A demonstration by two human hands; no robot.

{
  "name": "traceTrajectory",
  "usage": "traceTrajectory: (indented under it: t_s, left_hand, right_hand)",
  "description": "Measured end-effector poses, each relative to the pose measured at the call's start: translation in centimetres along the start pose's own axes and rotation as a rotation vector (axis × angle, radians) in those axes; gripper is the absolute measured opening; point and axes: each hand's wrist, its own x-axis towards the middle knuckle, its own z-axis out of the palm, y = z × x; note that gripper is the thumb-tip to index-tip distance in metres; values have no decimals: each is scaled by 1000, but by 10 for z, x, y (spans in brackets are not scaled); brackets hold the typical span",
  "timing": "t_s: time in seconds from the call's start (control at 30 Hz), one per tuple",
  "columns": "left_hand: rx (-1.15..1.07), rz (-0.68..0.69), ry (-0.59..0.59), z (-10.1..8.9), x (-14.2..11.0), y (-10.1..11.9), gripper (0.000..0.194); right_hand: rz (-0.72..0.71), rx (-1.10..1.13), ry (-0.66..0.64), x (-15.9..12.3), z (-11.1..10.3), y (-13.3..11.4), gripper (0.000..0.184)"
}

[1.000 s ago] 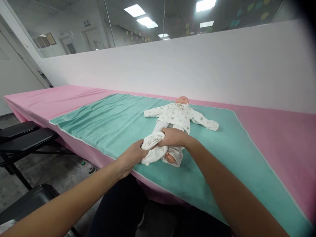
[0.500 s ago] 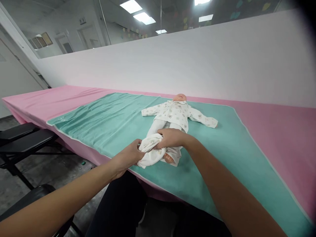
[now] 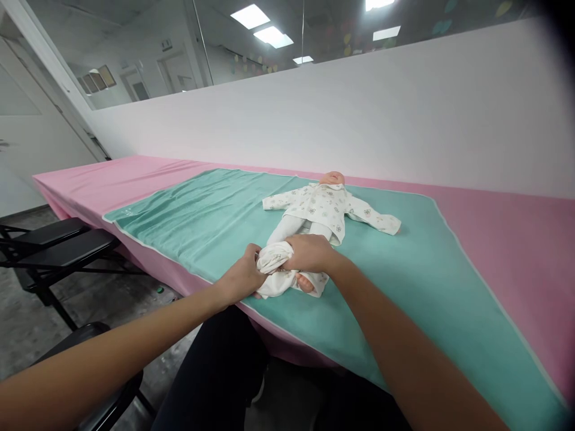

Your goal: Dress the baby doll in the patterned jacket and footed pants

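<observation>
A baby doll (image 3: 332,178) lies on its back, head toward the wall, in a white printed long-sleeved top (image 3: 321,206) with both arms spread. White printed pants (image 3: 275,256) are bunched around its lower legs. My left hand (image 3: 246,274) grips the bunched fabric at its left side, fingers closed. My right hand (image 3: 309,252) is closed on the same bunch from the right. One bare foot (image 3: 305,282) of the doll shows at a pant leg opening below my right hand; the other foot is hidden in the cloth.
Under the doll a green cloth (image 3: 381,287) is spread over a pink table cover (image 3: 516,233). A white wall (image 3: 359,114) with glass above borders the far side. Black folding chairs (image 3: 67,248) stand at the left of the table.
My left hand has shifted slightly up and right along the pants, and the bunched fabric between my hands looks more gathered. The whole view has swung a little left.
</observation>
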Motion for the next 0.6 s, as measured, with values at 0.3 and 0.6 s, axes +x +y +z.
traceTrajectory:
  t_s: [0.3, 0.6]
  left_hand:
    - [308, 285, 55, -15, 13, 6, 43]
    - [688, 526, 147, -24, 51, -19, 37]
  right_hand:
    - [-58, 447, -33, -11, -15, 12, 33]
    - [-127, 618, -75, -14, -19, 14, 44]
